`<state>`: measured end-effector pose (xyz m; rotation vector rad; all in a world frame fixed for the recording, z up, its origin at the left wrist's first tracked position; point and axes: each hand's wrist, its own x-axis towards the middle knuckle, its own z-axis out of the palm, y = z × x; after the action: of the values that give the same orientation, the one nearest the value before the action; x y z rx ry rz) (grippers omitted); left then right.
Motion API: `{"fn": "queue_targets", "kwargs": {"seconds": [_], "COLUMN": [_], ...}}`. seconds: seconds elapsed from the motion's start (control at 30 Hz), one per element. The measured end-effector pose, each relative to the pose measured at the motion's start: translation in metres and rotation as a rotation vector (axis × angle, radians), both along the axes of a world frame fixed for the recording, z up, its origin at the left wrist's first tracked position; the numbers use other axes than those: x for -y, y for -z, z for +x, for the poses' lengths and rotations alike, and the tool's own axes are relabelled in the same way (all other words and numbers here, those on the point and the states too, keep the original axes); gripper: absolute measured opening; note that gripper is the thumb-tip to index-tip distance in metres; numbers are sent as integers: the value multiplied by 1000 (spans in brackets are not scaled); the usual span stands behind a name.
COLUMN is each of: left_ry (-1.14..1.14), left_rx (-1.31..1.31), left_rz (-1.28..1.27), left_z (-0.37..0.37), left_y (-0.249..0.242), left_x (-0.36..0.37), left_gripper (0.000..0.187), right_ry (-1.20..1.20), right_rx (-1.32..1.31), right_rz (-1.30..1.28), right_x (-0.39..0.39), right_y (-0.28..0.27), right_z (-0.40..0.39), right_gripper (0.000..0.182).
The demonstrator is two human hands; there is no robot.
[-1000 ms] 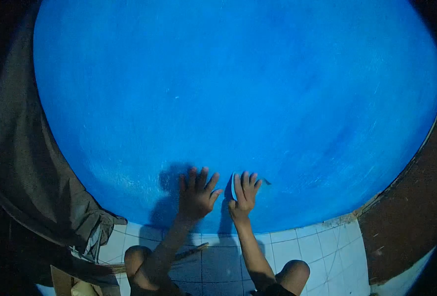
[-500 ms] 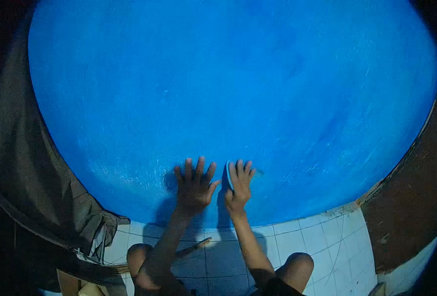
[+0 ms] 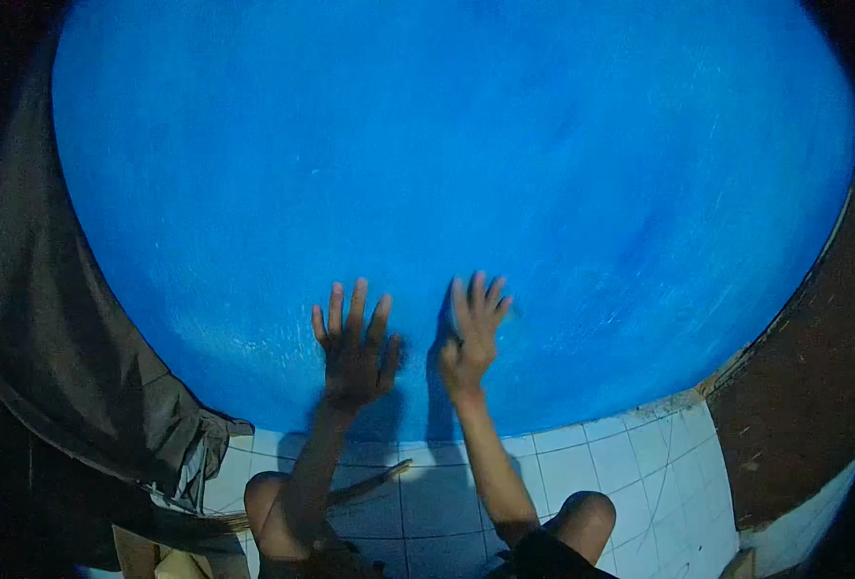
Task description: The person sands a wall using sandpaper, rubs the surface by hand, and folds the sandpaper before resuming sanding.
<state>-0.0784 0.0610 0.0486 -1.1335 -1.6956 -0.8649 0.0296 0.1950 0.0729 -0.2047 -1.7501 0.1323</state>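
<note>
A large blue painted wall [image 3: 505,145] rises in front of me. My left hand [image 3: 355,352] is at its lower part, fingers spread, with nothing visible in it. To its right, my right hand [image 3: 476,338] lies against or very close to the blue surface, its fingers stretched and somewhat apart. Its fingers are slightly blurred, and whatever may be under the palm is hidden. Dark shadows fall beside both hands. Pale scuff marks show on the paint to the left of my left hand.
White floor tiles [image 3: 563,463] meet the wall's foot. A thin stick-like piece [image 3: 374,482] lies on them between my arms. Dark cloth [image 3: 109,386] hangs at the left. A brown surface [image 3: 804,386] stands at the right. My bent knees show below.
Both hands have moved up the wall, the left also leftwards and the right slightly rightwards. The pale curved edge beside my right hand no longer shows.
</note>
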Motion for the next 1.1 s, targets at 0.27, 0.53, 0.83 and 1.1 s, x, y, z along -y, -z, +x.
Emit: {"fn": "queue_targets", "kwargs": {"seconds": [0.27,0.53,0.83,1.1], "left_ry": [48,396,394,390], "left_rx": [-89,221,359,292], "left_rz": [-63,313,376,299], "left_z": [10,19,2,-11], "left_y": [3,-33,-38,-28], "left_x": [-1,7,18,17], "left_gripper": [41,14,9,15], "right_ry": [26,29,85,43], "right_rx": [65,-43,94,-64], "right_rz": [21,63,48,138], "right_x": [-1,3,-5,-4], "right_y": [62,-33,100,-57], "right_z": [5,-3,-1,-11], "right_gripper": [54,53,47,48]}}
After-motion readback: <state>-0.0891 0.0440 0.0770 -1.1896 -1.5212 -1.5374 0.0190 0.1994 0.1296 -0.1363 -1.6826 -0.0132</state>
